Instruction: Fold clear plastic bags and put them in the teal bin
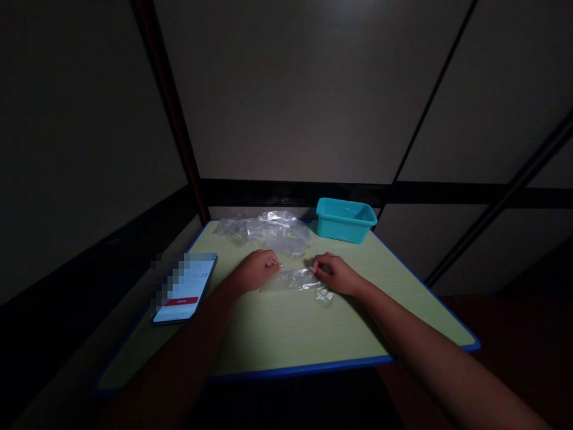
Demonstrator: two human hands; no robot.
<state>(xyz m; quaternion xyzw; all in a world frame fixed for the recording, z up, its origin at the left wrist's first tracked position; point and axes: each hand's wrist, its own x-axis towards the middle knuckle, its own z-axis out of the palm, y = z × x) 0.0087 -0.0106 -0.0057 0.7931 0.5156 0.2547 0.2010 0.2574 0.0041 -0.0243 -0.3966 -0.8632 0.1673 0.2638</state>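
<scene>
A small clear plastic bag (295, 279) lies stretched out low over the table between my two hands. My left hand (256, 270) is closed, its thumb and fingers pinching the upper left part of the bag. On the other side my right hand (336, 275) pinches the bag's right part between thumb and fingertips, and a crumpled end of the film hangs below that hand onto the tabletop. Just beyond my hands lies a loose heap of clear plastic bags (268, 230), which neither hand touches.
A turquoise plastic basket (344, 230) stands at the table's back right corner. A phone or tablet with a lit screen (185, 292) rests near the left edge. The pale table (286, 340) has a blue rim and stands against panelled walls behind and at left.
</scene>
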